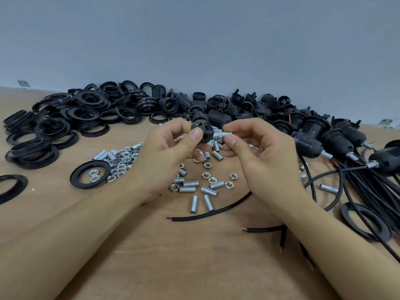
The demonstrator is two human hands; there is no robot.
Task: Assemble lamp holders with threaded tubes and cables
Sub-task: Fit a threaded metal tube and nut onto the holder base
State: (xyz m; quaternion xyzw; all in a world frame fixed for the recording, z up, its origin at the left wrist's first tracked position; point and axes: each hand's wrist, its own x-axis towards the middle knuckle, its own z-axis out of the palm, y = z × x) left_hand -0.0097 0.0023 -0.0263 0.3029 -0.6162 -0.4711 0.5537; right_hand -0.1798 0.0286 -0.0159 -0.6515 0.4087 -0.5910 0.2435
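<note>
Left hand (171, 152) grips black lamp holder cap (201, 132); right hand (255, 146) pinches threaded tube (221, 134) against its opening. Below left hand, black ring (75, 177) encloses two nuts (93, 175) (loose).

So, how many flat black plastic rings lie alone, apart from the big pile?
3 flat black plastic rings: left-edge ring, ring around two silver nuts, right ring under black cables. More may be hidden.

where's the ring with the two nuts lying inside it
In the head view, the black ring lies flat on the table's left side, touching the heap of nuts, near the left forearm.
</note>
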